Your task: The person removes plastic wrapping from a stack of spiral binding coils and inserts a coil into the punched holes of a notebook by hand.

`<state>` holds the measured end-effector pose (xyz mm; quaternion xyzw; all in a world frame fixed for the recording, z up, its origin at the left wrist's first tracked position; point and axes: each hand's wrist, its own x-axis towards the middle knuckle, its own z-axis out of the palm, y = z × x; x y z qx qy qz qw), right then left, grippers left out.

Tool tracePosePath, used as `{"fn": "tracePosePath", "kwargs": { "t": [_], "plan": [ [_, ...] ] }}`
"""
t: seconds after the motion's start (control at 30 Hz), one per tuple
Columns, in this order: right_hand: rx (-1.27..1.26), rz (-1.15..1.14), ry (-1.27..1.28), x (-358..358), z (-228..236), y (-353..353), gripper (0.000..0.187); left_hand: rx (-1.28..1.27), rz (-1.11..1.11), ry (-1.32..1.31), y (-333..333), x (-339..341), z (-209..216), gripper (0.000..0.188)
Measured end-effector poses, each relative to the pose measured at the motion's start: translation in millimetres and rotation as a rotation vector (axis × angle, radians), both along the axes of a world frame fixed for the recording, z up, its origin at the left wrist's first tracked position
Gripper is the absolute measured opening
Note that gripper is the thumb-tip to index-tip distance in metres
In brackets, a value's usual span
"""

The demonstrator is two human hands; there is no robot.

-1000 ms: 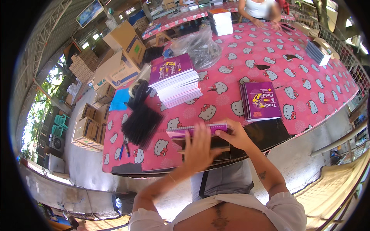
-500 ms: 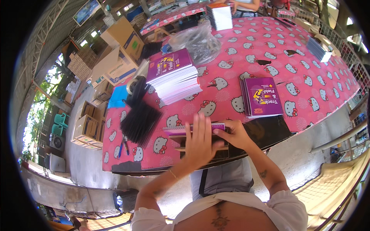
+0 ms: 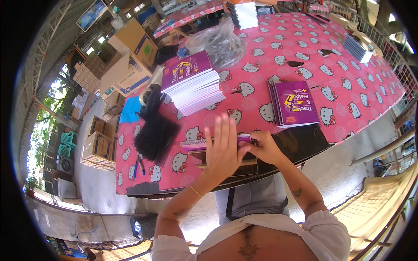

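A purple spiral notebook (image 3: 191,145) lies edge-on at the near side of the table, against a brown board-like piece (image 3: 198,157). My left hand (image 3: 223,145) is held flat across its middle, fingers stretched out and pointing away from me. At the notebook's right end, my right hand (image 3: 263,148) grips it, thumb on the near side and fingers behind. Both hands hide much of the notebook and the piece below it. To the right lies a small pile of purple notebooks (image 3: 298,104). A taller stack of purple spiral notebooks (image 3: 191,82) stands at the left.
Black plastic binding coils (image 3: 156,137) lie left of my hands, with pens (image 3: 141,166) nearby. Behind the tall stack is a clear plastic bag (image 3: 222,43). Cardboard boxes (image 3: 130,74) stand at the left. Blue-edged notebooks (image 3: 358,48) sit at the far right. Another person's hand touches white notebooks (image 3: 244,15).
My left hand has moved slightly up along the notebook, its fingers reaching farther away. My right thumb has shifted a little at the notebook's end. The view has tilted slightly.
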<state>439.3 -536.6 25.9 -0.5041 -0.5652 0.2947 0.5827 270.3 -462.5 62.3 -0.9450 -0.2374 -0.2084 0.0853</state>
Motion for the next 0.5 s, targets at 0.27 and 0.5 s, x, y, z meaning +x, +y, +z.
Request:
{"fn": "tracePosePath", "kwargs": {
  "t": [0.27, 0.5],
  "plan": [
    [0.025, -0.012, -0.113, 5, -8, 5, 0.028, -0.019, -0.052, 0.005, -9, 5, 1, 0.087],
    [-0.08, -0.004, -0.082, 3, 15, -5, 0.022, -0.163, -0.129, -0.25, -1, -6, 24, 0.059]
  ]
}}
